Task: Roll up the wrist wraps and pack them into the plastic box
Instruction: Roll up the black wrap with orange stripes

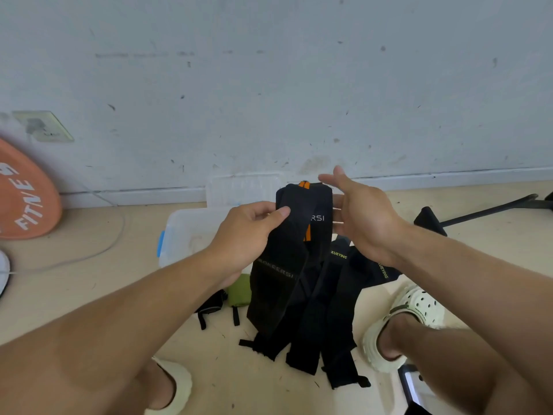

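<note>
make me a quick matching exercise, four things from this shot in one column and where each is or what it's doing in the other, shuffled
Things:
1. left hand
2. right hand
3. plastic box
4. orange disc

States:
A. leans against the wall
B. pinches the orange-striped wrist wrap
C. open beside the wrap
D. on the floor behind the hands

Pairs: 1-B, 2-C, 3-D, 4-A

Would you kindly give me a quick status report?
Left hand pinching black wrist wrap, right hand open alongside. Wrap unrolled. Plastic box open behind. More wraps on floor.
</note>
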The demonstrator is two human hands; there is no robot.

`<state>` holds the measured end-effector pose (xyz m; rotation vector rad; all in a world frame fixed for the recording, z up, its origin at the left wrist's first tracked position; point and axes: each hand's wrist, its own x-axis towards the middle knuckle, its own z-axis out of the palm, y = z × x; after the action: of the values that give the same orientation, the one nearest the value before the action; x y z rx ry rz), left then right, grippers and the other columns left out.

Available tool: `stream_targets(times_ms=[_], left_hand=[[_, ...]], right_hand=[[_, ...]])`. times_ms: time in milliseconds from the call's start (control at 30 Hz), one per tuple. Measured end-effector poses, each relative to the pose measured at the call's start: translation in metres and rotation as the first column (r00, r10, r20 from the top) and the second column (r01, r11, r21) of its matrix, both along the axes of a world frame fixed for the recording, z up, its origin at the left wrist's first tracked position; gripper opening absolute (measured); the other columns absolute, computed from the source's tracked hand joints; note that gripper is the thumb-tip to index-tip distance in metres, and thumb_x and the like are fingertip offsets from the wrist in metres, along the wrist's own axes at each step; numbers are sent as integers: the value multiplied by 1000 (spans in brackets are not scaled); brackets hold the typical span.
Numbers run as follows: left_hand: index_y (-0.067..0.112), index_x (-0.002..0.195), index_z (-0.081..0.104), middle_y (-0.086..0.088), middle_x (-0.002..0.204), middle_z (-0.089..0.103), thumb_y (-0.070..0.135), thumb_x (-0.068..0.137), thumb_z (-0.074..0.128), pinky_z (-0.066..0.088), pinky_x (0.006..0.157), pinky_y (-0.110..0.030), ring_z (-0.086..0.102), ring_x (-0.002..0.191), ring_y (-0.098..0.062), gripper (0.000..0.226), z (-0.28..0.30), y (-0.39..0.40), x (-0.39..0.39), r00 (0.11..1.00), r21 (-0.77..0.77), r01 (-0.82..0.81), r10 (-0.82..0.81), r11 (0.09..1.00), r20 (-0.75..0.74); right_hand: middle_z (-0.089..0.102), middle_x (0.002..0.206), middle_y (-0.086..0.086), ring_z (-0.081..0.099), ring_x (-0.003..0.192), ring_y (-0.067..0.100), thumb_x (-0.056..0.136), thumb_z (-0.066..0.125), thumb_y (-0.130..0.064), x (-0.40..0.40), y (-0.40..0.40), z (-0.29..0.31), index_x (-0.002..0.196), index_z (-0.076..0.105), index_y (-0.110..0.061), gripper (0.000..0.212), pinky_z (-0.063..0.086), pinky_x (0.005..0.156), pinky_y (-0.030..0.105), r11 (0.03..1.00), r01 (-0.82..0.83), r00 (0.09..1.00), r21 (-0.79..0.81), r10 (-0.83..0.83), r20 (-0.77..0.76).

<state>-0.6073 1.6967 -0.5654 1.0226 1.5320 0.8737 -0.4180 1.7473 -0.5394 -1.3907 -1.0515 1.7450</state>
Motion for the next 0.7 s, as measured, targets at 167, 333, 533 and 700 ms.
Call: stream_targets(times_ms=[167,333,533,700], left_hand=[[27,93,80,11,89,78,39,100,64,50,81,-19,73,90,-7,21,4,0,-1,997,40,28,-25,999,-76],[23,95,79,11,87,76,37,97,70,51,62,-8,74,83,-5,17,4,-2,2,999,51,-7,9,999,-40],[21,88,80,5,84,78,40,84,83,59,64,-18,76,75,-8,20,11,-3,3,997,109,-69,73,992,-35],[18,85,78,11,67,73,29,81,88,47,55,-10,66,55,0,15,13,-1,0,990,140,15,4,990,-139]], right_hand=[[77,99,1,72,83,20,103,41,-62,6,3,1,113,75,-14,60,54,86,39,970,-152,984,-189,130,-125],[78,102,3,74,84,18,96,70,-26,5,-2,2,108,76,-18,15,59,67,26,980,-193,980,-55,189,-56],[74,108,4,72,93,20,99,66,-28,3,-7,4,123,72,-11,29,61,80,32,974,-219,975,-61,215,-60],[75,111,6,71,100,21,97,54,-59,7,-1,8,119,77,-12,57,58,98,43,945,-295,956,-145,292,-41]])
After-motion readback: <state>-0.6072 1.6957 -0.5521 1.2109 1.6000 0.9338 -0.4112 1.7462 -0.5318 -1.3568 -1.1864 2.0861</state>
